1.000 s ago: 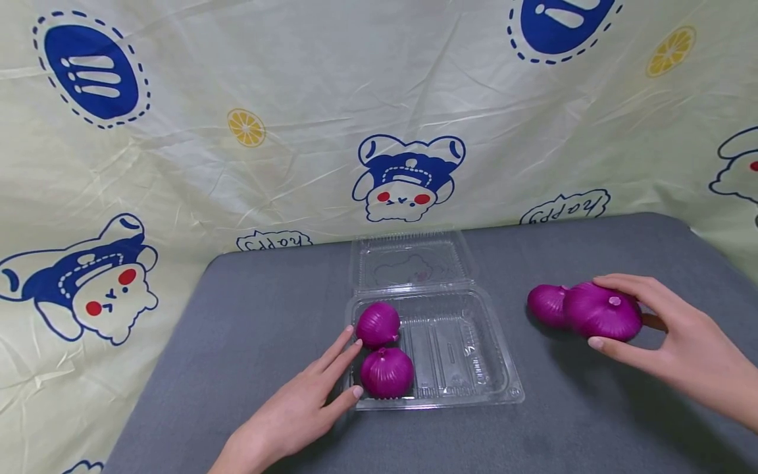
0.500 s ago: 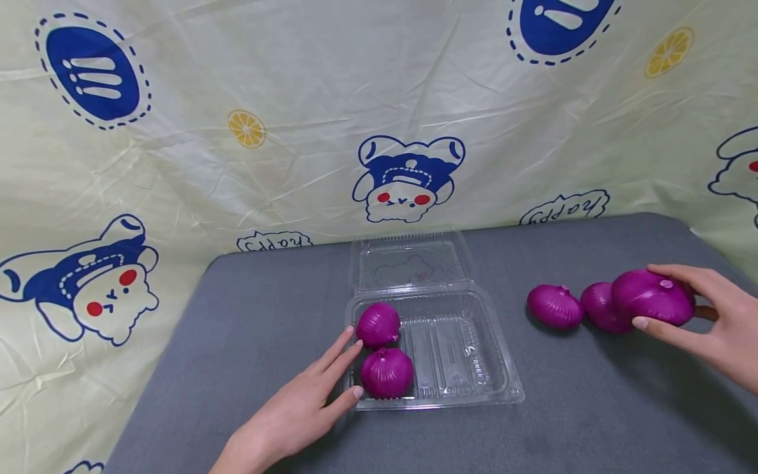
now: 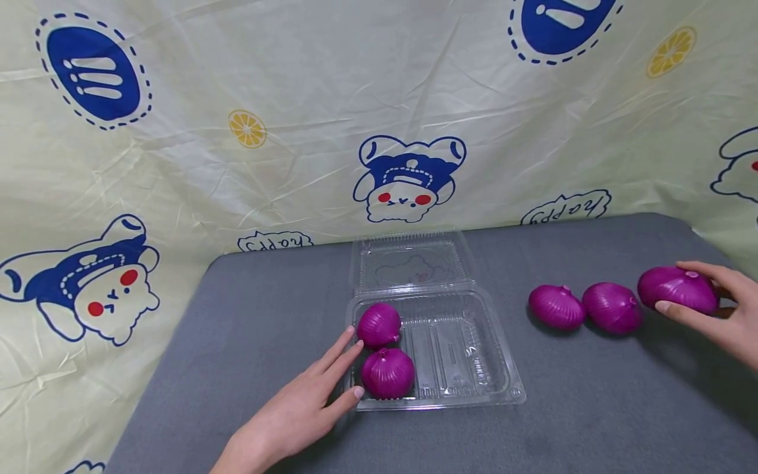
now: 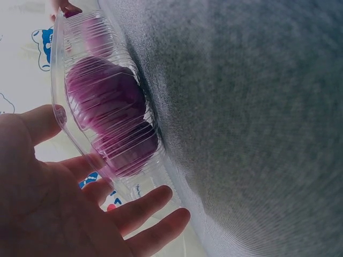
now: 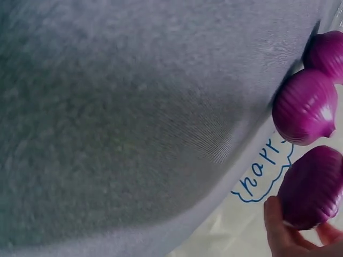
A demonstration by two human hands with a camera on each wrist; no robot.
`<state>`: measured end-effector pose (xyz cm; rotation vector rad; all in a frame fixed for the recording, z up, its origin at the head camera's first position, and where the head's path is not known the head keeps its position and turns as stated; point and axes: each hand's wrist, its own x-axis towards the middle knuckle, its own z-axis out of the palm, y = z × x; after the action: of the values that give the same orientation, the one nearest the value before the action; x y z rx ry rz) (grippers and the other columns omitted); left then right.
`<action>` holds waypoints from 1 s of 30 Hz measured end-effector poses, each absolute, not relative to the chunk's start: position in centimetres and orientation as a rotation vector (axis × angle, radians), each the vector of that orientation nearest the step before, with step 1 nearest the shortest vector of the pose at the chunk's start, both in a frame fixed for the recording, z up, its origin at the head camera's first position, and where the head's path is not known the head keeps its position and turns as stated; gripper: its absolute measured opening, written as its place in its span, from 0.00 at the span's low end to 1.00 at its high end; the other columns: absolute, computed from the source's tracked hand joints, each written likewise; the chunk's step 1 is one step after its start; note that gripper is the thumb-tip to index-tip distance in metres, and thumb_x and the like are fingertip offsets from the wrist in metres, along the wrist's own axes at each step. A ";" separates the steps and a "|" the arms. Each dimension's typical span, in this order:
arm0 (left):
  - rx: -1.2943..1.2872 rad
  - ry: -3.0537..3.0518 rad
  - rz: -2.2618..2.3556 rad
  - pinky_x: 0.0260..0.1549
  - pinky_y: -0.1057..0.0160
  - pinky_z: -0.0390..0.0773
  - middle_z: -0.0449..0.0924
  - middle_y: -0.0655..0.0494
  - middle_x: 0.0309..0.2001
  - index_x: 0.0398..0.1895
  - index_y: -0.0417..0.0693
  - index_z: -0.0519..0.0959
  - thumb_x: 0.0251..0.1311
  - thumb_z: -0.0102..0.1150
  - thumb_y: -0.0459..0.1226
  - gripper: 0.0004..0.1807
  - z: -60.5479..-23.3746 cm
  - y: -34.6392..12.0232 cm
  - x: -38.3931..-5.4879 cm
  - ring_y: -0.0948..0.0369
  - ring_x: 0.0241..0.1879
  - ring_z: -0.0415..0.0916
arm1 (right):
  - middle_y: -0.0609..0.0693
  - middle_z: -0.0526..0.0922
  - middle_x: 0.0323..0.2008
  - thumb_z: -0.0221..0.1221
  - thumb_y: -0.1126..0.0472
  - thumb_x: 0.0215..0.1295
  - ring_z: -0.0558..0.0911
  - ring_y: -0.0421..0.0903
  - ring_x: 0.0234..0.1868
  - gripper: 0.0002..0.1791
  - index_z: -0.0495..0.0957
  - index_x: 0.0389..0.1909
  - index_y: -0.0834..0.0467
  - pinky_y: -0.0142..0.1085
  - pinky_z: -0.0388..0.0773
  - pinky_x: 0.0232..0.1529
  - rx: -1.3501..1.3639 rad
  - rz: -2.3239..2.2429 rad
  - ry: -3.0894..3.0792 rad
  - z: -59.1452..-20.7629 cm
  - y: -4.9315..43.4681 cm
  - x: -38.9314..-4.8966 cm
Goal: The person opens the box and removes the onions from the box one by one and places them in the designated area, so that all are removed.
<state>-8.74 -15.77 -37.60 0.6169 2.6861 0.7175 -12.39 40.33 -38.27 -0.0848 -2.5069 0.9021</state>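
I am watching from far away as the right hand (image 3: 719,316) is holding a purple onion (image 3: 678,289) over by the right edge of the gray surface (image 3: 254,329). The thumb and fingers of this hand are pinching the onion from its sides, and it is hanging up off the surface. Next in line, a second onion (image 3: 612,308) is sitting on the surface, just beside the held one but apart from it. A third onion (image 3: 555,307) is sitting right next to the second, closer to the clear box (image 3: 515,388).

The left hand (image 3: 302,405) is resting at the left edge of the box. Its fingers are reaching out straight and spreading apart — the thumb is touching the rim near the box's near left corner.

Inside the box, two more onions are sitting close together along its left edge. The front onion (image 3: 387,373) is filling the near left corner, and the back onion (image 3: 379,324) is sitting just behind it. The lid (image 3: 408,260) is lying open toward the far edge of the surface. Past that edge, a pale cloth (image 3: 314,72) is hanging — blue cartoon animals and orange slices are showing on it.
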 end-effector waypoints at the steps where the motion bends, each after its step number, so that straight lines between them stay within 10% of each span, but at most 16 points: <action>1: 0.614 2.684 0.717 0.61 0.43 0.66 0.36 0.75 0.77 0.78 0.72 0.50 0.68 0.40 0.66 0.37 -37.6 -15.8 -8.7 0.57 0.72 0.55 | 0.56 0.73 0.49 0.70 0.62 0.55 0.59 0.18 0.35 0.36 0.69 0.63 0.68 0.13 0.59 0.26 -0.114 0.902 -2.516 -38.5 40.5 -12.5; 6: 0.619 2.684 0.722 0.61 0.43 0.66 0.36 0.75 0.77 0.78 0.72 0.49 0.68 0.39 0.66 0.37 -37.6 -15.8 -8.7 0.57 0.72 0.55 | 0.77 0.69 0.51 0.68 0.54 0.59 0.56 0.20 0.32 0.37 0.66 0.62 0.71 0.19 0.58 0.22 -0.284 0.881 -2.604 -39.3 41.4 -13.1; 14: 0.625 2.698 0.726 0.62 0.44 0.66 0.36 0.76 0.77 0.78 0.73 0.50 0.69 0.41 0.64 0.36 -37.6 -15.9 -8.6 0.58 0.72 0.54 | 0.80 0.72 0.46 0.66 0.45 0.60 0.64 0.27 0.30 0.43 0.64 0.60 0.76 0.27 0.62 0.21 -0.378 0.809 -2.774 -39.9 42.8 -13.9; 21: 0.637 2.703 0.736 0.62 0.44 0.65 0.36 0.76 0.77 0.78 0.71 0.51 0.69 0.41 0.64 0.36 -37.6 -15.9 -8.5 0.58 0.72 0.54 | 0.82 0.68 0.48 0.61 0.42 0.64 0.72 0.68 0.43 0.44 0.59 0.62 0.76 0.38 0.67 0.29 -0.387 0.758 -2.867 -40.1 42.8 -14.2; 26: 0.626 2.691 0.731 0.63 0.44 0.65 0.35 0.76 0.77 0.78 0.71 0.50 0.69 0.42 0.64 0.36 -37.6 -15.9 -8.6 0.58 0.72 0.53 | 0.85 0.61 0.52 0.56 0.43 0.68 0.66 0.76 0.49 0.46 0.54 0.65 0.78 0.62 0.68 0.40 -0.297 0.745 -2.953 -40.0 42.7 -14.1; 30: 0.622 2.687 0.730 0.63 0.44 0.65 0.35 0.76 0.77 0.78 0.72 0.50 0.69 0.42 0.64 0.36 -37.6 -16.0 -8.6 0.58 0.73 0.53 | 0.85 0.61 0.52 0.58 0.46 0.67 0.66 0.79 0.49 0.46 0.53 0.66 0.79 0.59 0.69 0.39 -0.239 0.800 -2.937 -40.1 42.8 -14.1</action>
<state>-8.58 -15.95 -37.59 0.6221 2.6871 0.7295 -14.09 42.81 -40.07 -0.2394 -2.9369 0.8003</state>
